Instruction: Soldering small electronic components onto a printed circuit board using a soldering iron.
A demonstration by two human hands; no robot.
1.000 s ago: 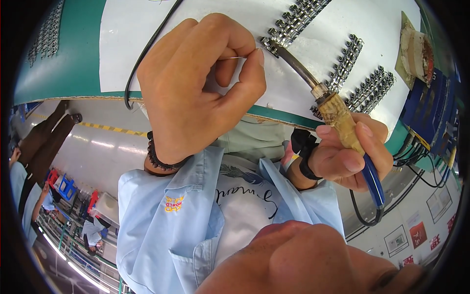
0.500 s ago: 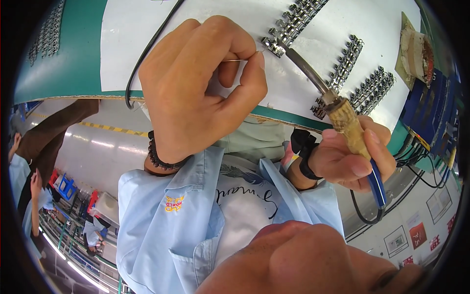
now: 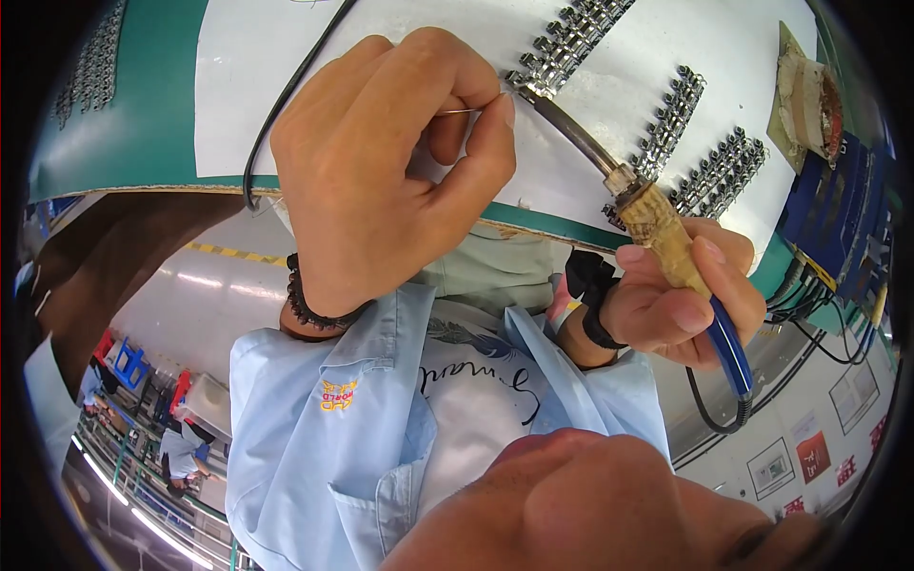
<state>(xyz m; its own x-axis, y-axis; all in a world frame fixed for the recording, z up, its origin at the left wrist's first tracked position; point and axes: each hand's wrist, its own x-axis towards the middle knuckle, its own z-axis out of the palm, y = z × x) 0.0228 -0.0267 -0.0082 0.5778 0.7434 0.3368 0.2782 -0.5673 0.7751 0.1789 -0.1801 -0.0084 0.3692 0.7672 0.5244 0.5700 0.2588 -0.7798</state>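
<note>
My right hand (image 3: 681,305) is closed round the handle of a soldering iron (image 3: 671,238), which has a tan wrapped collar and a blue lower grip. Its dark tip meets the near end of a row of small metal parts (image 3: 569,43) on a white sheet. Between thumb and forefinger, my left hand (image 3: 395,162) pinches a thin silvery solder wire (image 3: 457,111). That hand is just left of the same row's near end; the wire's far end is hidden by the fingertips.
Two more rows of metal parts (image 3: 671,119) (image 3: 721,171) lie right on the white sheet (image 3: 248,105). At the right edge stands a soldering stand-like holder (image 3: 809,105) beside a blue box (image 3: 838,219). A black cable (image 3: 295,86) crosses the green table (image 3: 157,114). People move at far left.
The soldering iron has shifted slightly left, its tip now at the row's very end. My left hand has barely moved. At far left, a person has come closer.
</note>
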